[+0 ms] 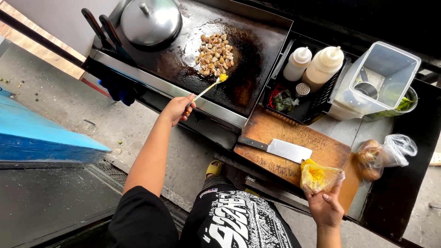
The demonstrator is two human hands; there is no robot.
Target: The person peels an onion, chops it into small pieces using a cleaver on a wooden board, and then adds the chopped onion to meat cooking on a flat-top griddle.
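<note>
Head view: a slim pale spoon [202,93] loaded with yellow paste was pinched by left hand [178,109] fingers over the black griddle [257,50], while right hand [325,209] fingers gripped a yellow-filled plastic bag [318,177], from which spillage seemed possible.

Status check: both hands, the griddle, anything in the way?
Left hand holds spoon with yellow dab beside diced pieces on griddle. Right hand grips yellow bag. Cleaver lies on board.
</note>
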